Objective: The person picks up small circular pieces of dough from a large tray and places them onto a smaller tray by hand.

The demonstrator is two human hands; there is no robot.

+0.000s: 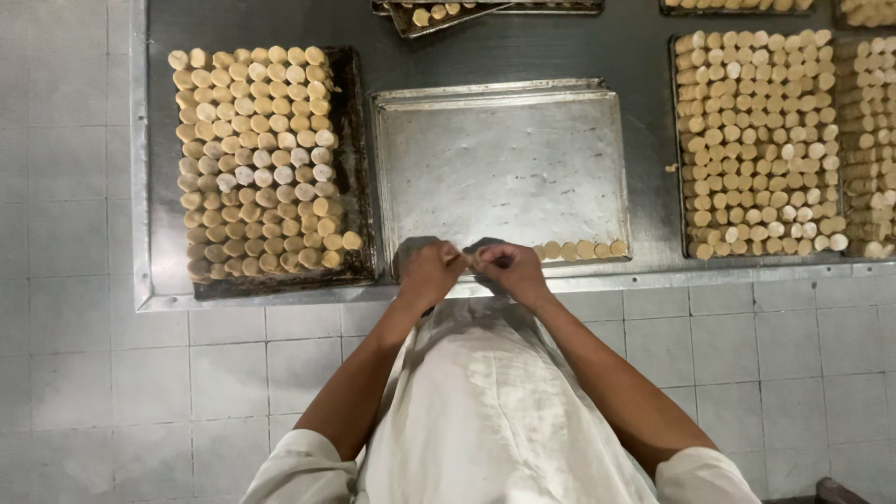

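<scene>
Both hands met at the near edge of the middle tray, a shallow, bare metal sheet pan that lay on a dark steel table. The left hand and the right hand were curled knuckles-up, fingertips pinched together and touching each other over the tray's front rim; they seemed to grip something small between them, but what it was could not be told, since the fingers hid it. Just beside the right hand, along the tray's near edge, sat a short row of dough pieces, small pale rounds lying side by side; the rest of the tray was empty metal. To the left, well apart from the hands, a darker tray was packed with rows of the same rounds, stacked close and slightly overlapping. To the right, a full tray held neat rows of rounds, and another filled tray touched its far side. More trays with rounds showed partly at the table's far edge. The person wore a white garment with short sleeves and stood on a pale tiled floor.
</scene>
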